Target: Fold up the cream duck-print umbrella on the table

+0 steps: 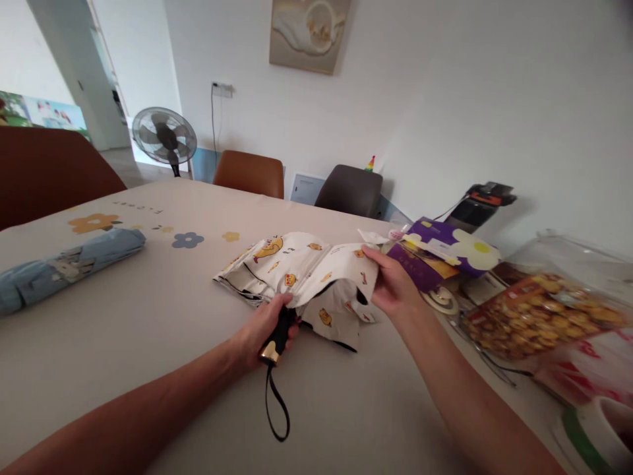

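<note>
Head view: left hand (264, 330) is clamped round the black handle (281, 333) of a duck-print folding umbrella (281, 257), which lies mid-table (148, 343). Right hand (390, 284) pinches the loose canopy (341, 264) edge (fingertips partly hidden by fabric). Long axis runs from the handle away and left, and the right hand is nearer the flap. Wrist strap (277, 409) trails toward the camera. Two umbrellas in all: the blue umbrella (69, 264) lies rolled, well apart on the left.
</note>
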`<state>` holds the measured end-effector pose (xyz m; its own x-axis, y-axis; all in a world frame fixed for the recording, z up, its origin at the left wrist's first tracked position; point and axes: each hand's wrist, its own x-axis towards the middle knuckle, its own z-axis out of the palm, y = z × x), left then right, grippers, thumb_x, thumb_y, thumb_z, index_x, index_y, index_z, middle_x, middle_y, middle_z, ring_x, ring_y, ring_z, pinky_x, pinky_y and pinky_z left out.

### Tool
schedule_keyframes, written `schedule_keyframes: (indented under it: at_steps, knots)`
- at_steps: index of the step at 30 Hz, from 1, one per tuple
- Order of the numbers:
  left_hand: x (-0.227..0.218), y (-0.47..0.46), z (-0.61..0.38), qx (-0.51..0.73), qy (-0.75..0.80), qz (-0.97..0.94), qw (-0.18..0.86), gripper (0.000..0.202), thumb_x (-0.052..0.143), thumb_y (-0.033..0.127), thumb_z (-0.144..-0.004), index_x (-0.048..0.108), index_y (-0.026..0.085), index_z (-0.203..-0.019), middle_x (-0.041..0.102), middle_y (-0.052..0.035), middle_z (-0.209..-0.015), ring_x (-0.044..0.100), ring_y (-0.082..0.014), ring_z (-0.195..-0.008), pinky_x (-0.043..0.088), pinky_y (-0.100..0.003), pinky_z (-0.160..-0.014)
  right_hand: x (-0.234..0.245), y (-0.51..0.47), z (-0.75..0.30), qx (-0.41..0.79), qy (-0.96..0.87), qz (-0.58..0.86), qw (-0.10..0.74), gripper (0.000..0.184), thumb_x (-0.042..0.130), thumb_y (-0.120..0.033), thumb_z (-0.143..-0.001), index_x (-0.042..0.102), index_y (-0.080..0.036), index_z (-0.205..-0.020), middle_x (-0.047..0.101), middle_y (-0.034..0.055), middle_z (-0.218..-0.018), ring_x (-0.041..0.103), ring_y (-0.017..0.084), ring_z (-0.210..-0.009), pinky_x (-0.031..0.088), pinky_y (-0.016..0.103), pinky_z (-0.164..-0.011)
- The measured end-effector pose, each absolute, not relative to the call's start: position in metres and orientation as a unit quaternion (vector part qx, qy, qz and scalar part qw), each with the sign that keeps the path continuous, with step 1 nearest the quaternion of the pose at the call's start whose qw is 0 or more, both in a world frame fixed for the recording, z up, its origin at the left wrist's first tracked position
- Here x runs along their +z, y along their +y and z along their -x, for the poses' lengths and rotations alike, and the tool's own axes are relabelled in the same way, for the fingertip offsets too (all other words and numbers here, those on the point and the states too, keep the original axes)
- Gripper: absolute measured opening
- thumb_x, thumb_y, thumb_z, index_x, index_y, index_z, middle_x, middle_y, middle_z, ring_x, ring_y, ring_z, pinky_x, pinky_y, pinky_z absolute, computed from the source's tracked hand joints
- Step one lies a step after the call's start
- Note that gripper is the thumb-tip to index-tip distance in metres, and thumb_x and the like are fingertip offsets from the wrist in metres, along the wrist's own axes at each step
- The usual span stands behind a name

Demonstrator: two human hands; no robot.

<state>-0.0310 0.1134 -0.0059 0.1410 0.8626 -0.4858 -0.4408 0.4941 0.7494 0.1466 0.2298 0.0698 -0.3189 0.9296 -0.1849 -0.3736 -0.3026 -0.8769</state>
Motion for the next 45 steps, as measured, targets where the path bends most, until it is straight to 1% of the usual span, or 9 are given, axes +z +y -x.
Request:
schedule_keyframes:
  at_steps: [5, 9, 12, 16, 19, 26, 31, 39, 45]
  knots:
    - [-0.006, 0.114, 0.032, 0.445, 0.464, -0.245, 0.726, 0.039, 0.041, 0.051, -0.079, 0.051, 0.015, -0.069, 0.047, 0.0021, -0.048, 0.042, -0.0071, -0.035, 0.029, -0.018, -0.034, 0.075, 0.235, -0.098, 0.728, -0.318, 0.287, 0.535, 0.009, 0.056, -0.009, -0.077, 0.058, -0.018, -0.076, 0.066, -0.0013, -0.072, 0.063, 0.011, -0.062, 0.053, 0.020, -0.058]
    - [-0.004, 0.114, 0.033, 0.437, 0.463, -0.237, 0.734, 0.038, 0.036, 0.047, -0.079, 0.052, 0.014, -0.069, 0.047, 0.0009, -0.047, 0.042, -0.0075, -0.034, 0.029, -0.018, -0.035, 0.067, 0.245, -0.061, 0.743, -0.343, 0.269, 0.508, 0.009, 0.053, -0.009, -0.078, 0.058, -0.016, -0.075, 0.065, 0.0003, -0.066, 0.061, 0.012, -0.057, 0.052, 0.022, -0.053]
    - [-0.004, 0.115, 0.033, 0.419, 0.454, -0.214, 0.756, 0.047, 0.035, 0.056, -0.077, 0.054, 0.014, -0.068, 0.047, 0.0001, -0.046, 0.043, -0.0085, -0.035, 0.032, -0.019, -0.035, 0.057, 0.249, -0.046, 0.746, -0.330, 0.296, 0.498, 0.010, 0.050, -0.008, -0.077, 0.057, -0.015, -0.073, 0.064, 0.0012, -0.063, 0.060, 0.013, -0.055, 0.054, 0.024, -0.055]
    - [-0.002, 0.114, 0.031, 0.423, 0.486, -0.242, 0.725, 0.052, 0.050, 0.066, -0.067, 0.053, 0.014, -0.067, 0.048, 0.0011, -0.045, 0.044, -0.0084, -0.034, 0.031, -0.018, -0.034, 0.050, 0.248, -0.039, 0.752, -0.325, 0.302, 0.488, 0.012, 0.047, -0.007, -0.079, 0.055, -0.015, -0.074, 0.063, 0.0017, -0.061, 0.059, 0.013, -0.053, 0.055, 0.025, -0.057]
    - [0.002, 0.111, 0.027, 0.424, 0.537, -0.277, 0.674, 0.051, 0.057, 0.065, -0.065, 0.051, 0.015, -0.062, 0.048, 0.0013, -0.044, 0.044, -0.0088, -0.033, 0.031, -0.019, -0.033, 0.053, 0.247, -0.035, 0.760, -0.336, 0.314, 0.459, 0.014, 0.044, -0.005, -0.080, 0.054, -0.014, -0.075, 0.062, 0.0027, -0.060, 0.058, 0.013, -0.051, 0.055, 0.027, -0.058]
    - [0.006, 0.110, 0.025, 0.404, 0.561, -0.276, 0.668, 0.041, 0.043, 0.050, -0.078, 0.051, 0.014, -0.059, 0.048, -0.0002, -0.044, 0.044, -0.0101, -0.032, 0.031, -0.021, -0.032, 0.082, 0.259, -0.019, 0.780, -0.403, 0.312, 0.362, 0.013, 0.041, -0.003, -0.081, 0.050, -0.013, -0.078, 0.060, 0.0056, -0.061, 0.062, 0.017, -0.060, 0.056, 0.033, -0.062]
    - [-0.001, 0.112, 0.026, 0.399, 0.537, -0.280, 0.688, 0.044, 0.042, 0.054, -0.079, 0.053, 0.014, -0.063, 0.049, 0.0002, -0.044, 0.045, -0.0097, -0.032, 0.030, -0.020, -0.033, 0.106, 0.259, 0.005, 0.768, -0.490, 0.270, 0.311, 0.014, 0.046, -0.002, -0.078, 0.048, -0.015, -0.073, 0.059, 0.0047, -0.063, 0.063, 0.016, -0.070, 0.054, 0.031, -0.069]
    - [-0.001, 0.113, 0.028, 0.422, 0.497, -0.238, 0.720, 0.041, 0.043, 0.052, -0.080, 0.051, 0.014, -0.067, 0.049, 0.0013, -0.047, 0.042, -0.0075, -0.033, 0.032, -0.019, -0.034, 0.119, 0.265, -0.014, 0.697, -0.555, 0.179, 0.417, 0.013, 0.057, -0.010, -0.074, 0.053, -0.016, -0.085, 0.063, 0.0048, -0.090, 0.062, 0.018, -0.090, 0.049, 0.038, -0.083]
    - [-0.003, 0.113, 0.029, 0.420, 0.497, -0.252, 0.717, 0.045, 0.043, 0.056, -0.079, 0.053, 0.013, -0.067, 0.048, 0.0009, -0.044, 0.043, -0.0088, -0.034, 0.030, -0.019, -0.034, 0.085, 0.286, -0.096, 0.523, -0.603, 0.366, 0.478, 0.012, 0.063, -0.021, -0.069, 0.059, -0.019, -0.080, 0.064, 0.0041, -0.090, 0.061, 0.019, -0.087, 0.048, 0.033, -0.075]
